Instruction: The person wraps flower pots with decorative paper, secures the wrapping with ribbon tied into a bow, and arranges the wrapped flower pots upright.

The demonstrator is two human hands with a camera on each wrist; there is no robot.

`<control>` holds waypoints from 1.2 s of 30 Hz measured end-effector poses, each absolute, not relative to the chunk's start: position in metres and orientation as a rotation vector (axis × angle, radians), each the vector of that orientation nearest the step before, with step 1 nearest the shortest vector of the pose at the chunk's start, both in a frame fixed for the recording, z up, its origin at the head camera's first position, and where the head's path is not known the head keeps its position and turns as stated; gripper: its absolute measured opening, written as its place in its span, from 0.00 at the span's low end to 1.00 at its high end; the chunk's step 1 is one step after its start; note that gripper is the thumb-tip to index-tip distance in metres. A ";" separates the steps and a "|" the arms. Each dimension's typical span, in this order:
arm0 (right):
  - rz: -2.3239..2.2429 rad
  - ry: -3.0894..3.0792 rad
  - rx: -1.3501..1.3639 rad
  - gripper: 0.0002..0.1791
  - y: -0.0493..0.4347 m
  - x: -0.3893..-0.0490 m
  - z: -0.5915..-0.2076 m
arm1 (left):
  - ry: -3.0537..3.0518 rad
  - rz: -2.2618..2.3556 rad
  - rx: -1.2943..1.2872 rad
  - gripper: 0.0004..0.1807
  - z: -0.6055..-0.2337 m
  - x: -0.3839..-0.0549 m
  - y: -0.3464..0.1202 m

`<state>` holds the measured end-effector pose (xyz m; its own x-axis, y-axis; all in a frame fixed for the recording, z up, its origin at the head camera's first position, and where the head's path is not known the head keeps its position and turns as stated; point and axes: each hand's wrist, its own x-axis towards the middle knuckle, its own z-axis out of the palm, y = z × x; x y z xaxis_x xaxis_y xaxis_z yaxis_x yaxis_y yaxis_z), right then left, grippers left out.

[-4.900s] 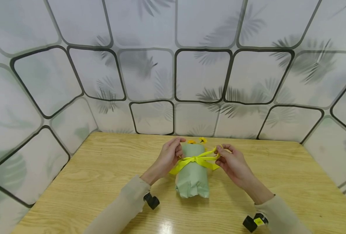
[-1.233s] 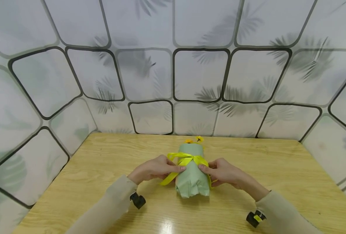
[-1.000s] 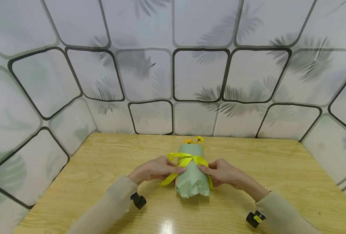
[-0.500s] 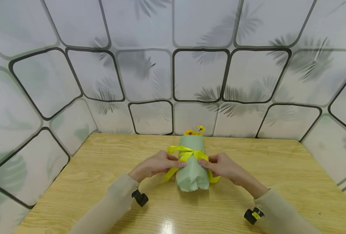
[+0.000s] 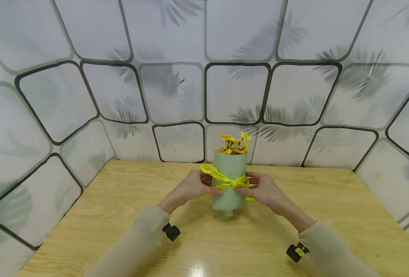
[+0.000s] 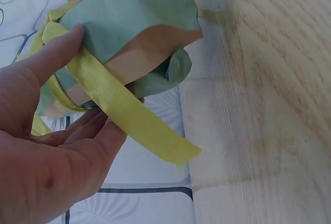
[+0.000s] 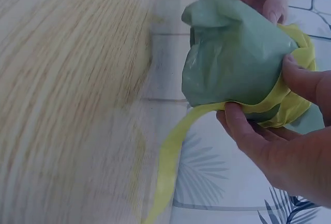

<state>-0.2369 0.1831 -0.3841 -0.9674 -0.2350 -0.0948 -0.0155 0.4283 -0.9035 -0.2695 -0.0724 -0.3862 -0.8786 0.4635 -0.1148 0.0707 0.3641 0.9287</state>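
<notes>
A bouquet wrapped in pale green paper [image 5: 229, 165] stands nearly upright in the head view, yellow and orange flowers [image 5: 233, 144] showing at its top. Round its middle a yellow ribbon [image 5: 230, 182] is tied in a bow. My left hand [image 5: 195, 188] grips the bouquet's left side, thumb on the front. From the right my right hand [image 5: 265, 191] holds it the same way. In the left wrist view a ribbon tail [image 6: 134, 113] hangs past my fingers, and the wrap [image 6: 145, 22] shows a tan inner layer. The right wrist view shows the crumpled base [image 7: 217, 48].
The bouquet is over a light wooden table [image 5: 138, 181]. Behind the table's far edge rises a pale wall covering [image 5: 177, 96] with dark rounded outlines and leaf prints. Small black cameras [image 5: 171, 232] are strapped at both wrists.
Both hands earlier handled the ribbon's loops, then took the bouquet by its sides. The bouquet has been raised from lying down to nearly upright, and more of its flowers now show.
</notes>
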 end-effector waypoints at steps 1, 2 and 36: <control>-1.579 2.481 -0.228 0.41 0.183 -0.238 -0.385 | 2.293 1.529 0.482 0.29 -0.387 -0.269 -0.072; -1.589 2.492 -0.245 0.41 0.182 -0.239 -0.387 | 2.312 1.538 0.497 0.29 -0.387 -0.269 -0.072; -1.603 2.616 -0.380 0.40 0.168 -0.241 -0.408 | 2.694 1.265 0.661 0.34 -0.408 -0.269 -0.072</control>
